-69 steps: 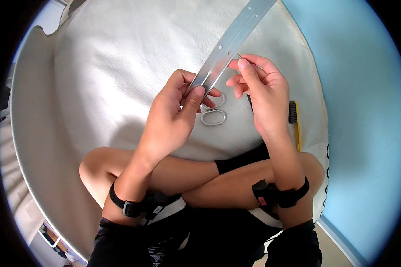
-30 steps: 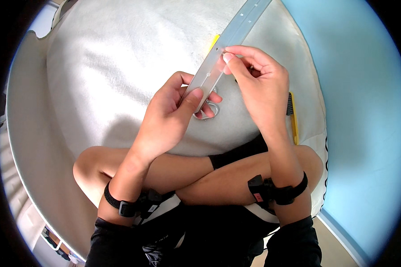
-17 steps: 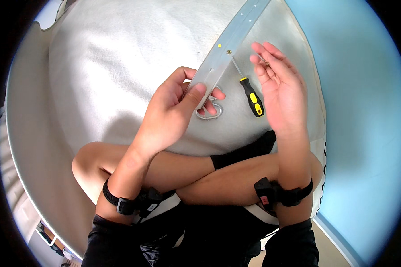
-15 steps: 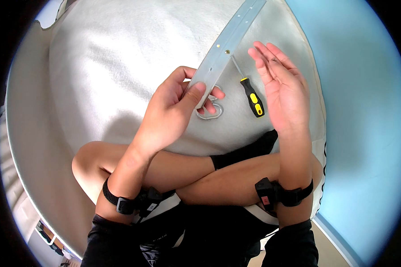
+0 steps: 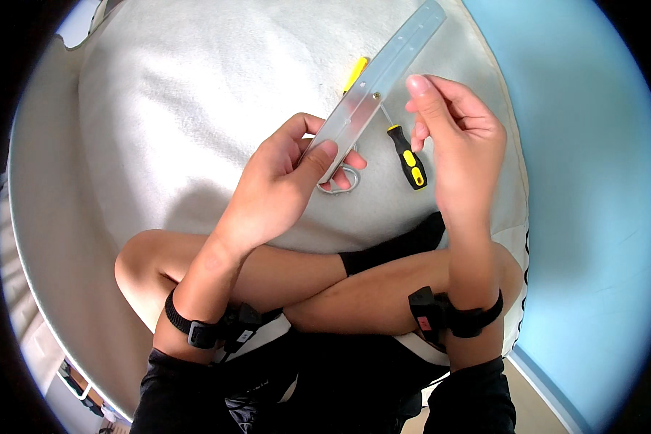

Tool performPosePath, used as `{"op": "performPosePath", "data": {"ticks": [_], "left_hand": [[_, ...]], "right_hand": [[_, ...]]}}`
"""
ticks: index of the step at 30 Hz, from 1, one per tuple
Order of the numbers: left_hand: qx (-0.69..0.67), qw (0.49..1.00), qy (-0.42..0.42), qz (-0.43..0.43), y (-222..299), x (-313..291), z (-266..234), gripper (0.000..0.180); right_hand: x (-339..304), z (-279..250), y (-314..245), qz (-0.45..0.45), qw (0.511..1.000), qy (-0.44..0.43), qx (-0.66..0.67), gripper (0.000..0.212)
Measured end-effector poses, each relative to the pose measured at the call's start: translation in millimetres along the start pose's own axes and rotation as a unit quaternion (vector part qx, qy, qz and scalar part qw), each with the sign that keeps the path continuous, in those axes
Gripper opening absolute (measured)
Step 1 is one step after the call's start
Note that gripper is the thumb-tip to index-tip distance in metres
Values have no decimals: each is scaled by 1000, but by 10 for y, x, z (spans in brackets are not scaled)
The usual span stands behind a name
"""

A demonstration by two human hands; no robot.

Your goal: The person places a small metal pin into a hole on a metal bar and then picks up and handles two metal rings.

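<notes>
My left hand (image 5: 278,173) grips the near end of a long, flat grey metal strip (image 5: 369,83), thumb on top and fingers beneath. The strip slants away to the upper right. Small holes run along it, and a brass-coloured screw head or fitting sits near its right edge. To the right of the strip, my right hand (image 5: 466,141) is raised with its thumb and fingertips brought together. Whatever lies in that pinch is too small or hidden to make out. Between the strip and my right hand lies a black-and-yellow screwdriver (image 5: 409,159), its shaft partly behind the strip.
A silver metal loop (image 5: 343,181) lies under my left fingers, partly covered. Beyond the strip a yellow handle (image 5: 356,72) with a dark end pokes out. All rests on a pale bed cover (image 5: 166,130), my crossed legs in front. A blue wall (image 5: 579,145) rises at right.
My right hand has turned from an upturned palm to a pinch. The strip has shifted and tilted slightly to the right, and the yellow handle behind it now shows.
</notes>
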State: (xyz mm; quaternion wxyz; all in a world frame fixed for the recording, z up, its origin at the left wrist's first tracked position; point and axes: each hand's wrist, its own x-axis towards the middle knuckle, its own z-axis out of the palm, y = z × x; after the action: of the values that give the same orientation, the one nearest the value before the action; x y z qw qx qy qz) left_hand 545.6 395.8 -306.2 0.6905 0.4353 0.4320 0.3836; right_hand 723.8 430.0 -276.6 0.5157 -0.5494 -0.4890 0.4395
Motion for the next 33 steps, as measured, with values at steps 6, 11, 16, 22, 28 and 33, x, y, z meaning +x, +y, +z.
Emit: {"op": "performPosePath", "data": {"ticks": [6,11,16,22,28,33], "left_hand": [[21,1000,-7,-2,8,4,1,17],[20,1000,-14,-3,17,-3,2,17],[29,999,-18,-5,33,-8,-3,16],[24,999,-23,-1,25,-8,7,16],[31,999,-38,-1,22,-21,9,17],[32,999,-38,-1,27,-23,12,17]], "right_hand": [[9,32,46,-47,996,26,-69,20],[-5,30,-2,16,1000,6,-20,18],[-10,23,27,-17,998,-7,-65,18],[8,31,79,-26,997,-4,-67,17],[-6,18,70,-43,990,-13,-134,14],[18,10,124,-76,990,-8,-115,10]]}}
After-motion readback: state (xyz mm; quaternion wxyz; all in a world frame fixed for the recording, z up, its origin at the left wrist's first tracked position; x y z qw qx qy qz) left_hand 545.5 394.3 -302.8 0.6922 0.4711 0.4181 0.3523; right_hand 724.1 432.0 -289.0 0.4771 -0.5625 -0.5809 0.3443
